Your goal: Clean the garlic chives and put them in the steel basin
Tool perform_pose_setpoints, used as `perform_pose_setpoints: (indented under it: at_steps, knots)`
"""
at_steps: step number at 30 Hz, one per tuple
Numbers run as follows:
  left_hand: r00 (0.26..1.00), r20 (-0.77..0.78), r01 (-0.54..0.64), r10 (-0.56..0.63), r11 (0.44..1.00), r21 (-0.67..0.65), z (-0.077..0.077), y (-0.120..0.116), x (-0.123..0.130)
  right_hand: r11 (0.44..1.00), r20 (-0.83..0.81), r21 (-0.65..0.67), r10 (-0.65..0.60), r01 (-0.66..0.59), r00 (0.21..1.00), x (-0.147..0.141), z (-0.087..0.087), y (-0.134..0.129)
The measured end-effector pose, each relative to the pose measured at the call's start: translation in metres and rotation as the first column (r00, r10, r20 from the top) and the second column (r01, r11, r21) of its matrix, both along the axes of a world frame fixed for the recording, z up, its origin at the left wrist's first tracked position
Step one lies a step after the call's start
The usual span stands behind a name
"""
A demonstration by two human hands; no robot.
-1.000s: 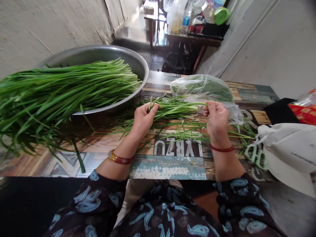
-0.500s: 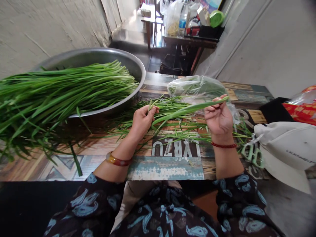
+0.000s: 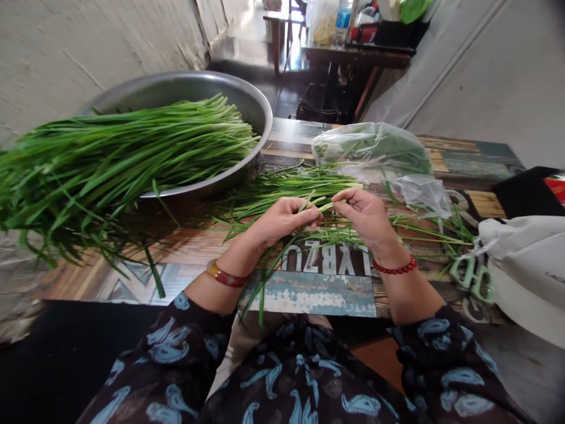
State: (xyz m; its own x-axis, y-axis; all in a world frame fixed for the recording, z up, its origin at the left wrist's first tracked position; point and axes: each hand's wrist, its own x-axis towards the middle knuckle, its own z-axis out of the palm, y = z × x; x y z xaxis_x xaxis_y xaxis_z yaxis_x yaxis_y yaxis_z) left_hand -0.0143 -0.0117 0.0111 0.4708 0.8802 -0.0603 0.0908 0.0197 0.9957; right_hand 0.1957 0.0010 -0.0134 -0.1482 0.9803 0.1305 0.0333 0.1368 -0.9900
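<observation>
My left hand point(image 3: 289, 217) is closed around a few green stalks, whose leaves hang down past the table's front edge. My right hand point(image 3: 359, 213) pinches the pale end of a stalk close to the left fingertips. Behind both hands lies a loose pile of green stalks point(image 3: 291, 188) on the wooden table point(image 3: 309, 293). At the left, a big heap of long green stalks point(image 3: 145, 144) rests in a wide metal basin point(image 3: 260, 112), its leaves spilling over the near side. Thin scraps are strewn to the right of my right hand.
A clear plastic bag point(image 3: 375, 147) with greens lies at the back. Green-handled scissors point(image 3: 474, 277) and a pale cap point(image 3: 521, 265) sit at the right, near a black box point(image 3: 525, 191). Farther back stands another table point(image 3: 362, 57) with a bottle.
My right hand has come in from the right to beside my left hand and now pinches a stalk's pale end. The leaves now hang down below my left hand. The camera view has shifted slightly.
</observation>
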Motion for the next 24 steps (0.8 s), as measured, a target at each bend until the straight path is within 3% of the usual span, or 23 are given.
perform_pose_setpoints:
  at_steps: [7, 11, 14, 18, 21, 24]
  knots:
    - [0.998, 0.063, -0.004, 0.006, 0.999, -0.038, -0.001, 0.001, 0.002, 0.99, 0.14, 0.141, -0.02, 0.0, 0.99, 0.0, 0.003, -0.003]
    - [0.996, 0.037, -0.082, 0.083, 0.996, -0.031, -0.004, 0.002, 0.001, 0.986, 0.165, 0.165, 0.009, -0.036, 0.986, 0.001, 0.004, -0.004]
    - [0.986, -0.084, -0.129, 0.141, 0.982, 0.138, -0.003, 0.003, 0.001, 0.987, 0.215, 0.138, 0.055, -0.086, 0.975, 0.002, 0.005, -0.003]
    - [0.947, -0.237, -0.096, 0.216, 0.897, 0.432, -0.005, 0.005, 0.002, 0.971, 0.378, 0.223, -0.003, -0.087, 0.926, 0.001, 0.009, -0.003]
    - [0.92, -0.303, -0.056, 0.248, 0.849, 0.525, -0.009, 0.007, 0.003, 0.938, 0.428, 0.329, -0.045, -0.109, 0.903, -0.002, 0.009, -0.004]
    - [0.904, -0.34, -0.029, 0.258, 0.833, 0.553, -0.013, 0.007, 0.003, 0.956, 0.383, 0.289, -0.07, -0.047, 0.921, -0.007, 0.006, -0.005]
